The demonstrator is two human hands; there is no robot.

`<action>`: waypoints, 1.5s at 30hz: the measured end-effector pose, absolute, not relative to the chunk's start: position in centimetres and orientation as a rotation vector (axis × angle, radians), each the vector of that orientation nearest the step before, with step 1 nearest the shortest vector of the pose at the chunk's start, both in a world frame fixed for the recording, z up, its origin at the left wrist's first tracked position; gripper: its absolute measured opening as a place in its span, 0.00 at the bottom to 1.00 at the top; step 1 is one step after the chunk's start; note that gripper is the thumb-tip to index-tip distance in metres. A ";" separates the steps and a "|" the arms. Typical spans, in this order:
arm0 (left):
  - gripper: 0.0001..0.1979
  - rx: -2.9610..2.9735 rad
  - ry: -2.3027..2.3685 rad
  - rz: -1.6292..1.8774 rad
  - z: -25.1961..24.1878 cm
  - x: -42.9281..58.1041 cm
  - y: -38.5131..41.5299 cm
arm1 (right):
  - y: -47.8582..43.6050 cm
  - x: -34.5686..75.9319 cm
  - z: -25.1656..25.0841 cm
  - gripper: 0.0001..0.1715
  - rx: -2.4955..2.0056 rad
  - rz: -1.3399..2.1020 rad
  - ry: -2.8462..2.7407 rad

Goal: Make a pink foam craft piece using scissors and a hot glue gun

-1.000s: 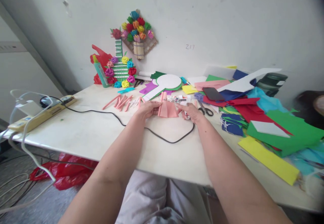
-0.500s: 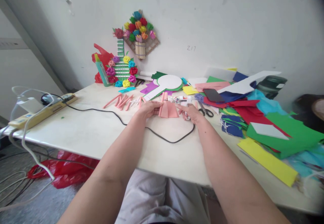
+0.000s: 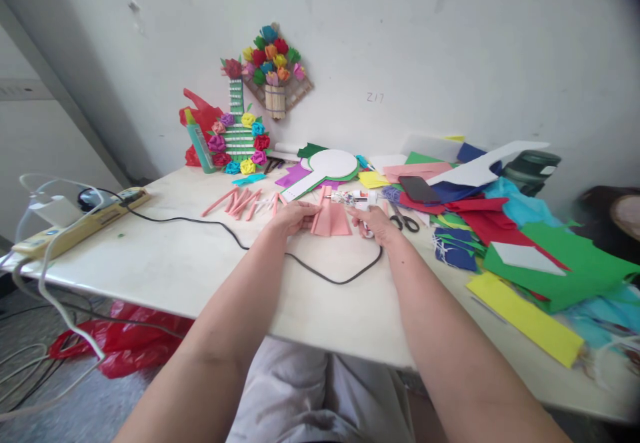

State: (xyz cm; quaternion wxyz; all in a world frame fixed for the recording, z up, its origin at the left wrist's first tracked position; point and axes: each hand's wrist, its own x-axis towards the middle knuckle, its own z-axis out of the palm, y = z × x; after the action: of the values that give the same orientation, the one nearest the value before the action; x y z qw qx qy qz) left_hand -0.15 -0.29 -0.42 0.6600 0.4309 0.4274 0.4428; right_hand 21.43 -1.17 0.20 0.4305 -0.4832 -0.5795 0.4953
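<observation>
My left hand (image 3: 297, 218) pinches the left edge of a pink sheet of crepe paper (image 3: 334, 219), which is partly folded along that side. In my right hand (image 3: 375, 224) is a white hot glue gun (image 3: 369, 198), its nozzle pointing left over the top of the sheet. A black cord (image 3: 320, 273) runs from the glue gun's underside across the table. To the left of my left hand lie several thin rolled pink paper strips (image 3: 244, 201). Black-handled scissors (image 3: 407, 221) rest just right of my right hand.
A yellow power strip (image 3: 83, 226) lies at the table's left edge. Behind are a white round-headed cutout (image 3: 330, 165), a green glue bottle (image 3: 201, 144) and a flower-decorated guitar shape (image 3: 240, 139). Coloured paper (image 3: 530, 319), a phone (image 3: 419, 189) and a dark container (image 3: 531, 171) crowd the right.
The view has shifted slightly. Both hands, the pink sheet and the glue gun keep nearly the same places relative to each other.
</observation>
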 end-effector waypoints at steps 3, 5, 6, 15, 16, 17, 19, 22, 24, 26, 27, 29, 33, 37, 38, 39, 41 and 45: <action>0.07 0.979 0.966 0.998 -0.3 -0.1 -0.3 | -1.2 21.4 0.3 0.23 -1.234 1.217 -1.454; 0.07 0.981 0.971 0.989 -0.2 -0.1 -0.5 | -1.2 21.4 0.3 0.24 -1.236 1.213 -1.453; 0.06 0.983 0.977 0.982 -0.1 -0.1 -0.6 | -1.1 21.4 0.3 0.24 -1.232 1.214 -1.446; 0.08 1.011 1.003 0.951 0.5 0.0 -1.1 | -0.7 21.4 0.0 0.22 -1.186 1.210 -1.372; 0.08 1.010 1.005 0.951 0.5 0.0 -1.1 | -0.7 21.4 0.0 0.22 -1.182 1.208 -1.370; 0.09 1.010 1.007 0.950 0.5 0.0 -1.1 | -0.6 21.4 -0.1 0.22 -1.178 1.205 -1.367; 0.08 1.009 1.004 0.949 0.5 0.0 -1.1 | -0.6 21.4 -0.1 0.21 -1.179 1.200 -1.361; 0.07 1.011 1.001 0.951 0.5 0.0 -1.1 | -0.5 21.4 -0.1 0.21 -1.183 1.196 -1.345; 0.08 1.012 1.001 0.952 0.5 0.0 -1.1 | -0.6 21.4 -0.1 0.21 -1.189 1.196 -1.334; 0.08 1.015 0.994 0.949 0.5 0.0 -1.1 | -0.6 21.4 -0.1 0.21 -1.196 1.196 -1.329; 0.08 1.016 0.992 0.947 0.5 0.0 -1.1 | -0.6 21.4 -0.1 0.21 -1.199 1.196 -1.326; 0.08 1.016 0.992 0.944 0.5 -0.1 -1.0 | -0.6 21.4 -0.1 0.21 -1.200 1.195 -1.319; 0.09 1.022 0.984 0.945 0.3 -0.2 -0.9 | -0.7 21.3 0.1 0.21 -1.196 1.196 -1.311; 0.06 1.008 0.974 0.954 0.1 -0.2 -0.7 | -0.7 21.3 0.1 0.21 -1.203 1.204 -1.315; 0.06 1.000 0.973 0.960 0.1 -0.2 -0.7 | -0.8 21.3 0.1 0.21 -1.204 1.205 -1.319; 0.05 0.993 0.972 0.967 0.1 -0.2 -0.7 | -0.8 21.3 0.2 0.21 -1.207 1.207 -1.325; 0.05 0.978 0.971 0.980 0.2 -0.1 -0.8 | -0.9 21.2 0.2 0.21 -1.215 1.211 -1.336; 0.05 0.960 0.957 0.988 0.5 0.0 -1.0 | -0.9 21.2 0.2 0.21 -1.216 1.224 -1.355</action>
State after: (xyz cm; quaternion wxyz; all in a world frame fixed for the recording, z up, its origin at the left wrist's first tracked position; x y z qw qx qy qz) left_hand 0.01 -1.03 0.49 0.6686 0.4256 0.4244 0.4379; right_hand 21.24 -0.87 0.22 0.4563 -0.4934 -0.5494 0.4965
